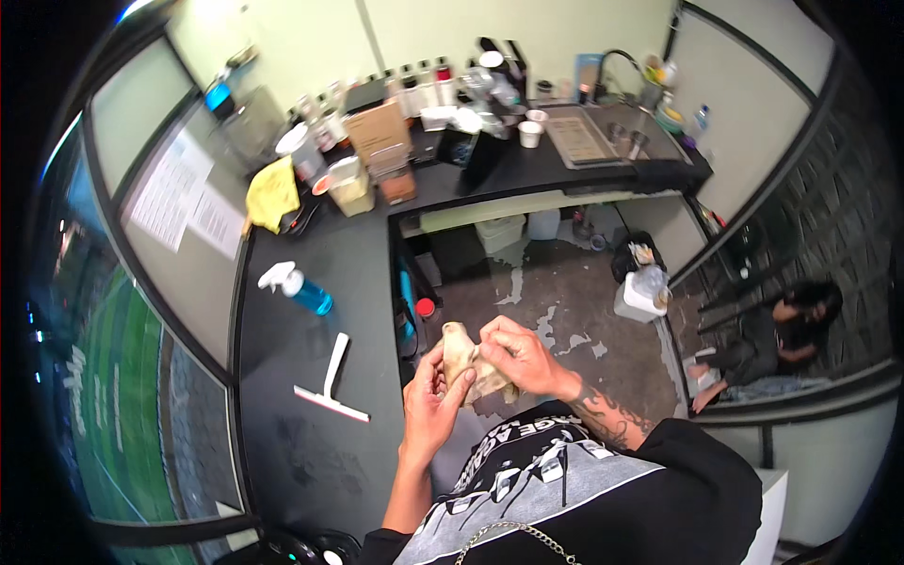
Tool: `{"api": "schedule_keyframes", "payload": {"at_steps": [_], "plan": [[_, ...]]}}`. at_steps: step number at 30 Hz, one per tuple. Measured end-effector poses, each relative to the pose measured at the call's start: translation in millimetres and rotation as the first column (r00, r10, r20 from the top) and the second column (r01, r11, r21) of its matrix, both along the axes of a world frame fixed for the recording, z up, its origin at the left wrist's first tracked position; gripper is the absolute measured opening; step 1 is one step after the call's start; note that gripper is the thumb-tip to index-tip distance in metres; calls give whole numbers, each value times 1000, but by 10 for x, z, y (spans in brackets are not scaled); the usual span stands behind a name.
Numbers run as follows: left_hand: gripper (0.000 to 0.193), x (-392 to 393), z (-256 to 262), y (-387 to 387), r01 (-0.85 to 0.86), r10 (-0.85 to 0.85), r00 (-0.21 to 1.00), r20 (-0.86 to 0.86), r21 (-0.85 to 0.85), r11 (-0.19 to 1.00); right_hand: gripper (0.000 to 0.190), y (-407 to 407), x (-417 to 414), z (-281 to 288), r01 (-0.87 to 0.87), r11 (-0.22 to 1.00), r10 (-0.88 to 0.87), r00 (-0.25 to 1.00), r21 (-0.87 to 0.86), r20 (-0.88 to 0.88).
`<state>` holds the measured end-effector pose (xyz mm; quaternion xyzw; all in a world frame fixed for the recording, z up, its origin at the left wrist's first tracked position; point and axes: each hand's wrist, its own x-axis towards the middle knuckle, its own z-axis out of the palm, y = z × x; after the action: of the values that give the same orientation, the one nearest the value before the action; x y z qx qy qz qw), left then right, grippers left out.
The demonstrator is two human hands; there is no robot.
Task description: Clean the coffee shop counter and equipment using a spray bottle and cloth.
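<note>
Both hands are on a stained cream cloth [487, 381] in front of my torso. My left hand [432, 399] grips its left side, with the thumb across the front. My right hand [519, 353] pinches the upper right part between bent fingers. Part of the cloth stands up between the hands and the rest hangs below. To the left, a white squeegee [333, 381] lies on the black countertop [282, 452]. Beyond it a spray bottle of blue liquid [307, 292] with a white trigger head lies tilted in view; whether it stands upright, I cannot tell.
A yellow cloth [274, 194] and plastic containers [349, 187] occupy the counter's far corner. Along the back are a cardboard box [380, 134], bottles [427, 92], paper cups [531, 133] and a sink [621, 134]. A white bin [639, 296] is on the floor; beyond the right-hand partition sits a person [784, 339].
</note>
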<state>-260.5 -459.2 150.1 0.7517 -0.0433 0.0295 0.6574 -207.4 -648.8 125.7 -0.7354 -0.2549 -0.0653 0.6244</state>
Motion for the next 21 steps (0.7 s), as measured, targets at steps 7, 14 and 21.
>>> {"api": "schedule_keyframes", "payload": {"at_steps": [7,14,21], "plan": [[44,483,-148,-1017,41,-37,998,-43,76,996,52,-1370,150,203,-263,906,190,953,-333,-236],[67,888,-62,-2177,285,-308,950,-50,541,792,53,-2783,530,63,-169,909,147,985,-381,-86],[33,1348,2,-2620,50,-303,937,175,791,609,36,-3757,914,69,125,842,-45,986,-525,164]]}}
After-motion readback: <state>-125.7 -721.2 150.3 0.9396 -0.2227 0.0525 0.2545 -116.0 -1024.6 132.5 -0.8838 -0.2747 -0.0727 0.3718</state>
